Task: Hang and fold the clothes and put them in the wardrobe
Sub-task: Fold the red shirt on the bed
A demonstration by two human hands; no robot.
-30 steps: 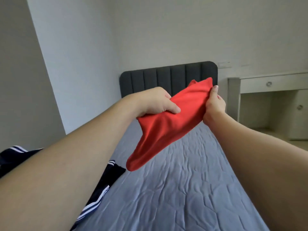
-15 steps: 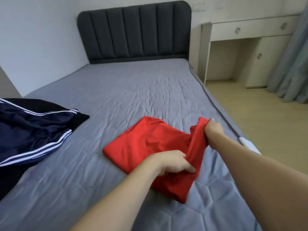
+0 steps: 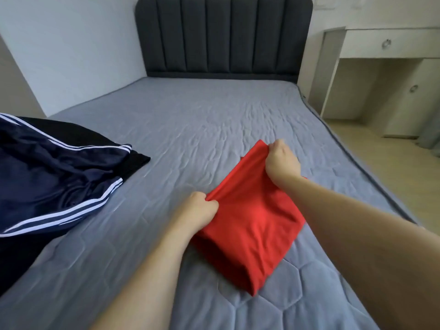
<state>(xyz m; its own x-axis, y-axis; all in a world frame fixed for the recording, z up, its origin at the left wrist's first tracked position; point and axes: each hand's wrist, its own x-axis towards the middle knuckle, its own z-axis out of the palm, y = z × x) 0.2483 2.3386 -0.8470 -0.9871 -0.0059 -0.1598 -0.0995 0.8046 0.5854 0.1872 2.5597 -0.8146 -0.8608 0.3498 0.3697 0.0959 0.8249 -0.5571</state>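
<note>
Gripping red garment [image 3: 250,225], left hand [image 3: 198,208], right hand [image 3: 281,160], fingertips hidden in cloth

Bare mattress [image 3: 202,129] ahead; navy clothes [image 3: 54,177] (left) obstruct.

Red garment [image 3: 250,225] lies folded on the grey bed [image 3: 190,129], near its right edge. Left hand [image 3: 198,210] pinches the garment's left corner; right hand [image 3: 282,159] grips its far corner, nearer the dark headboard [image 3: 223,36]. Navy striped clothes [image 3: 52,177] sit at the bed's left side, well apart from the garment.
</note>
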